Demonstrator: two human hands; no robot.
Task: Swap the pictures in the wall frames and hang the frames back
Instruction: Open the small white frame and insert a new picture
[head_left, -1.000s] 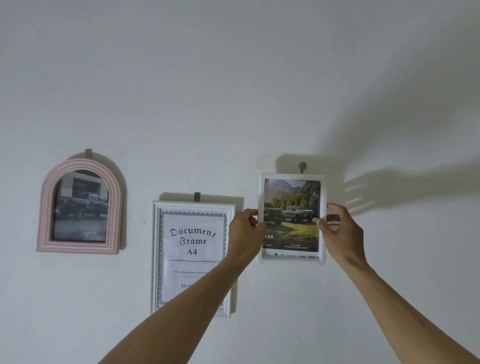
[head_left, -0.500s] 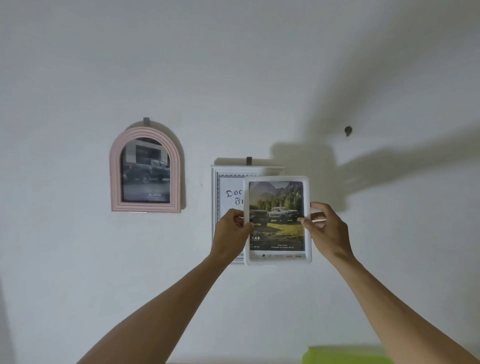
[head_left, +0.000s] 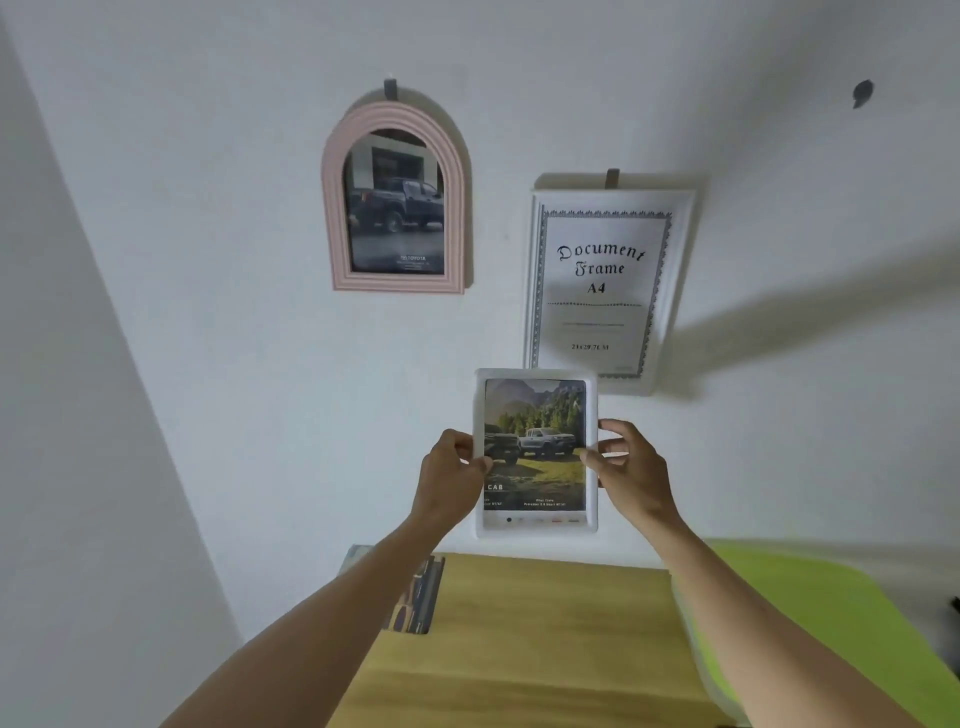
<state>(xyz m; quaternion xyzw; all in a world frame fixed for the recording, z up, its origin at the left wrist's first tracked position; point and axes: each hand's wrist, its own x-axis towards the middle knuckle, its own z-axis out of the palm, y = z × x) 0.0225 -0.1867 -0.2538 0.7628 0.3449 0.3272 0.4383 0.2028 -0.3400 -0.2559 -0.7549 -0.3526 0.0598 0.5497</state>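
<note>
- Left hand (head_left: 451, 470) and right hand (head_left: 631, 467) pinching white frame (head_left: 535, 526) by side edges, off wall, above near wooden table (head_left: 545, 623).
- Lower flat onto table, face down; open back gently.

Table (head_left: 545, 639): wooden top, light tan, set against the wall. On it, at the left rear corner, a flat patterned mat (head_left: 415, 597), partly hidden by a forearm. At the right edge, a lime-green cloth (head_left: 810, 613) lies over the top.
</note>
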